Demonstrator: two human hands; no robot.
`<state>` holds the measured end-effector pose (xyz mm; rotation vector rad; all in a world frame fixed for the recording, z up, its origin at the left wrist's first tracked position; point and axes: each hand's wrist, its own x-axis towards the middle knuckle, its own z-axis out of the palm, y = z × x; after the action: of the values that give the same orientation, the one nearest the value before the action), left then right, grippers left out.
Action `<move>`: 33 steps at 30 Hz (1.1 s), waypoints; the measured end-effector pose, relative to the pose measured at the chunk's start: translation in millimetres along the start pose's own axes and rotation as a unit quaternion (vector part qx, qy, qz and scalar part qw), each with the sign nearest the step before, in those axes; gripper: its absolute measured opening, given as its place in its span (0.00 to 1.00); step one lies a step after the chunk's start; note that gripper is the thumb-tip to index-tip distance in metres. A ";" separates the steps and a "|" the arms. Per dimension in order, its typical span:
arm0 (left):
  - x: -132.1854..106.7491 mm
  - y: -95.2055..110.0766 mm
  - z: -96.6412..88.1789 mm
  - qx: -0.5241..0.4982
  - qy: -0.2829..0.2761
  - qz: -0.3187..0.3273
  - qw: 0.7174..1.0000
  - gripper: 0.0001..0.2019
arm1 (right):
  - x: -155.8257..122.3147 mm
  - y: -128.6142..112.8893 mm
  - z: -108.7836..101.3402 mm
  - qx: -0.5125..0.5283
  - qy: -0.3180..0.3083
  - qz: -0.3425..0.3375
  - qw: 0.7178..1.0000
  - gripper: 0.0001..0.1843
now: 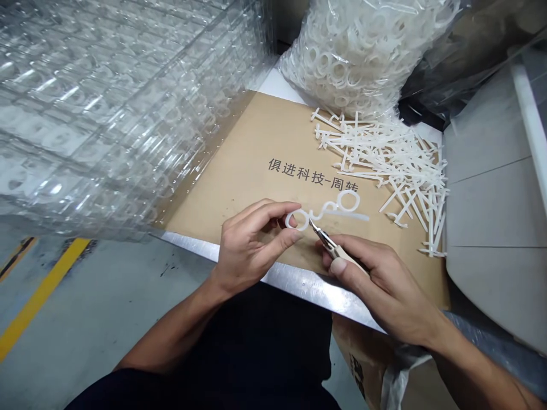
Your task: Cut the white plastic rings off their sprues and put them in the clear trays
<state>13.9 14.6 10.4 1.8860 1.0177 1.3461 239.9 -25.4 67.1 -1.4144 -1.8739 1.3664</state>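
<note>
My left hand (252,245) pinches a white moulded plastic piece (325,213) by its near ring, with the rest of the piece lying out to the right over the cardboard. My right hand (380,279) is shut on a pair of small side cutters (329,242) with pale handles. Their metal tips sit against the ring, just beside my left fingers. Far fewer details show of the handles, which my right fingers mostly hide. A loose heap of white plastic runners (384,162) lies on the cardboard sheet (239,182), to the upper right of both hands.
A stack of clear plastic trays (106,108) rises at the left, overhanging the cardboard. A bag of white plastic rings (354,57) stands at the back. The steel table edge (299,282) runs below my hands, above a grey floor with a yellow stripe (38,296).
</note>
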 end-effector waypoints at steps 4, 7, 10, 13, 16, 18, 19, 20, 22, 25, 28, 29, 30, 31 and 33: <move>1.9 1.0 0.4 0.021 -0.004 0.013 1.000 0.14 | 0.0 3.2 1.4 0.009 0.009 -0.003 1.000 0.11; 2.4 0.7 0.9 0.030 -0.006 0.018 0.999 0.14 | -0.4 3.9 2.1 0.010 0.013 0.001 1.000 0.10; 1.5 0.0 1.3 0.026 -0.007 0.017 0.999 0.14 | -0.7 3.4 2.4 0.006 0.011 0.006 1.000 0.09; 0.5 -0.5 1.7 0.025 -0.010 0.015 1.000 0.14 | -0.7 3.1 2.5 0.005 0.012 0.008 1.000 0.09; 0.8 -0.3 2.1 0.026 -0.015 0.016 0.999 0.14 | -0.3 3.7 2.8 0.005 0.015 0.004 1.000 0.10; 1.5 0.0 2.3 0.030 -0.017 0.020 0.999 0.14 | 0.4 4.2 3.3 0.006 0.014 0.005 1.000 0.09; 1.8 0.2 2.3 0.031 -0.018 0.022 0.999 0.13 | 0.6 4.4 3.5 0.007 0.015 0.007 1.000 0.09; 2.1 0.2 2.4 0.033 -0.019 0.024 0.999 0.13 | 0.9 4.4 3.7 0.008 0.014 0.009 1.000 0.09; 2.2 0.1 2.4 0.034 -0.019 0.023 0.999 0.13 | 1.0 4.2 3.9 0.011 0.012 0.013 1.000 0.09; 1.5 -0.5 2.4 0.029 -0.020 0.022 0.999 0.14 | 0.6 2.9 3.8 0.012 0.009 0.019 1.000 0.10; 0.6 -1.3 2.3 0.025 -0.022 0.022 0.999 0.14 | 0.2 1.5 3.5 0.013 0.005 0.021 1.000 0.11; 0.5 -1.4 2.3 0.027 -0.023 0.023 0.999 0.14 | 0.1 1.2 3.4 0.013 0.005 0.019 1.000 0.10; 0.4 -1.6 2.2 0.029 -0.023 0.024 0.999 0.14 | -0.1 0.9 3.3 0.014 0.005 0.016 1.000 0.10; 0.4 -1.6 2.2 0.032 -0.024 0.026 0.999 0.14 | -0.3 0.9 3.2 0.015 0.006 0.015 1.000 0.10; 0.5 -1.7 2.0 0.035 -0.025 0.029 0.999 0.14 | -0.9 1.0 2.9 0.017 0.007 0.017 1.000 0.10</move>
<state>15.6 15.8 8.6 2.0050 1.0051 1.3042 238.5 -27.6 65.2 -1.4408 -1.8179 1.3935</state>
